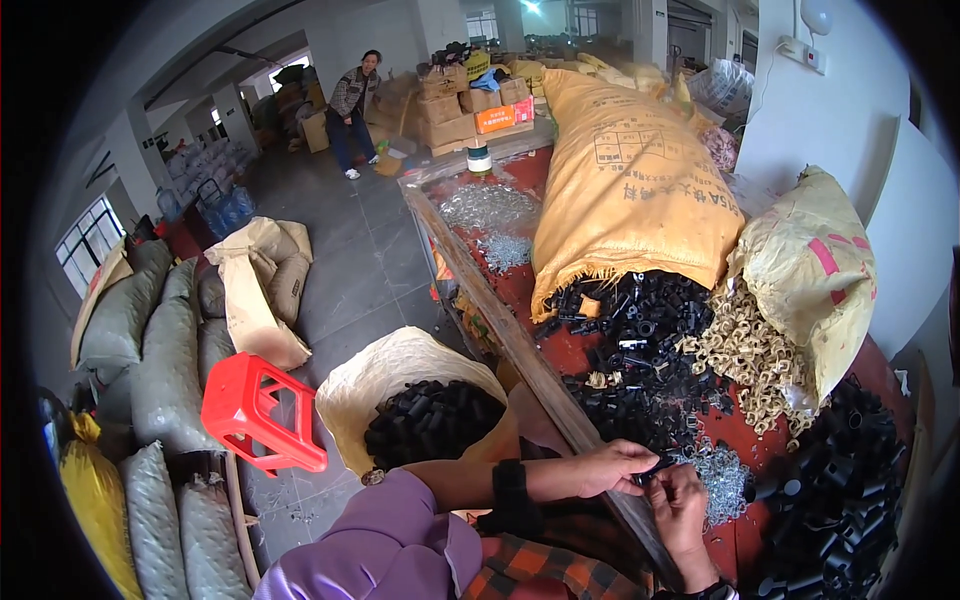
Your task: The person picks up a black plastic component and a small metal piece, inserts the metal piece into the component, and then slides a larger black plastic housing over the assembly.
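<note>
At the front edge of the red table (742, 540), my left hand (612, 468) pinches a small black plastic part (652, 471). From the near side, my right hand (680, 505) grips the same part, its fingers closed and almost touching the left ones. The part is mostly hidden by my fingers. Just beyond lie loose black plastic fittings (640, 400) and, beside my right hand, a heap of small silvery metal pieces (722, 482). Tan plastic clips (765, 365) spill from a pale woven sack (808, 270). Larger black tubular parts (840, 500) pile up at the right.
A big orange woven sack (635, 190) lies across the table. Left of the table's wooden edge (520, 310) stands an open sack (345, 390) of black parts, then a red stool (265, 415) and several full sacks (175, 360). A person (352, 110) stands farther back near stacked cartons (440, 110).
</note>
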